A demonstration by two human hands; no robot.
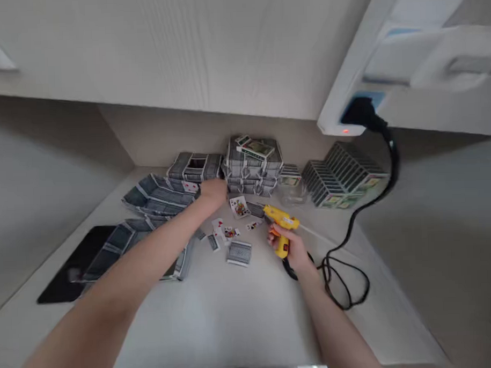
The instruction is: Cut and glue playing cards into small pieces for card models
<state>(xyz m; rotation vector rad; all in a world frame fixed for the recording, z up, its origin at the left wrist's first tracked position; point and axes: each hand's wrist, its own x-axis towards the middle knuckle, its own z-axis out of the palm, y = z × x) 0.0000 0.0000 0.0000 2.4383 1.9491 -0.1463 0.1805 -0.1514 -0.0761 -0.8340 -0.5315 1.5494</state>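
Observation:
My right hand [291, 246] is wrapped round the handle of a yellow hot glue gun [280, 218], its nozzle pointing left and a pale glue stick out of its back. My left hand [214, 190] reaches to the back, beside a stack of box shapes made of playing cards [253, 165]. Its fingers are hidden, so I cannot tell what they hold. Between the hands lie a face-up playing card [239, 207], several cut card pieces [231, 233] and a patterned card stack [239, 253]. A card-built box with an opening [195, 164] stands left of the stack.
Open card-built trays [161, 195] sit at the left, partly behind my left arm, near a black flat object [77, 265]. Several card packs [336, 175] stand at the back right. A black cable [390, 173] hangs from a power strip [340, 124] and coils beside my right arm.

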